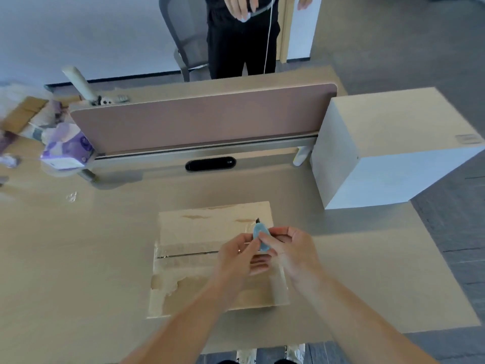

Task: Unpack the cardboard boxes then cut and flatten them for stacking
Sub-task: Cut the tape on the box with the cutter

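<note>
A closed cardboard box (199, 232) lies on the desk in front of me, its top flaps sealed with clear tape along a centre seam and its paper skin torn in patches. Above its right half I hold a small light-blue box cutter (259, 236) with a dark tip pointing away from me. My right hand (291, 252) grips the cutter's body between thumb and fingers. My left hand (240, 256) pinches the cutter's near end from the left. Both hands hover over the box.
A pink desk divider (199, 119) runs across the back of the desk (78, 258). A white cabinet (388, 143) stands at the right. Purple tissue packs (68, 148) and flattened cardboard (23, 114) lie at the left. A person (241, 35) stands behind the divider by a chair.
</note>
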Demonstrator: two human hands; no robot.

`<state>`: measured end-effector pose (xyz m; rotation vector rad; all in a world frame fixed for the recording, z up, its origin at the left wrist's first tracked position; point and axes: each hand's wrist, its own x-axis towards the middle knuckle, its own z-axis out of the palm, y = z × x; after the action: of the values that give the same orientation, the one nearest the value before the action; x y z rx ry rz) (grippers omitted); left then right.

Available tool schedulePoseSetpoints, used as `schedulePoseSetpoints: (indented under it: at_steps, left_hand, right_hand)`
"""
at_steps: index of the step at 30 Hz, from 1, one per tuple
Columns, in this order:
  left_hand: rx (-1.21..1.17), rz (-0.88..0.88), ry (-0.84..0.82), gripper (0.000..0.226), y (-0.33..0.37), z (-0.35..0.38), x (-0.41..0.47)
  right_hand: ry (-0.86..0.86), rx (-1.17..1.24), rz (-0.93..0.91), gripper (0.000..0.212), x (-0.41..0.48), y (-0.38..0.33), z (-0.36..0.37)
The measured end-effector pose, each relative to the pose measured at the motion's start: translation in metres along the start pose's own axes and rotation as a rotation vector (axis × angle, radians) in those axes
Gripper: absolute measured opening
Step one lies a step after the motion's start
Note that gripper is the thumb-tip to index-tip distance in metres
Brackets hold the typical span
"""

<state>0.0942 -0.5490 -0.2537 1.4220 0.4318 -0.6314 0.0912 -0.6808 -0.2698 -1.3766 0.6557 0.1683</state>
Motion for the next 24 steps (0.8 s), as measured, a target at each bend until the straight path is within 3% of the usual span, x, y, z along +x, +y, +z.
schedulePoseSetpoints:
  at_steps: [6, 15, 24]
  left_hand:
    - [-0.167, 0.09, 0.058, 0.018, 0.019, -0.054, -0.004]
    - [0.204, 0.201, 0.494, 0.02, -0.001, -0.177, 0.002]
    - [0.122, 0.085, 0.487, 0.023, -0.008, -0.185, 0.003]
  right_hand:
    - [-0.031, -0.194, -0.098, 0.013, -0.012, -0.014, 0.052]
    - [-0.102, -0.449, -0.078, 0.008, -0.011, 0.001, 0.079]
    - [-0.329, -0.725, -0.126, 0.015, 0.014, -0.012, 0.101]
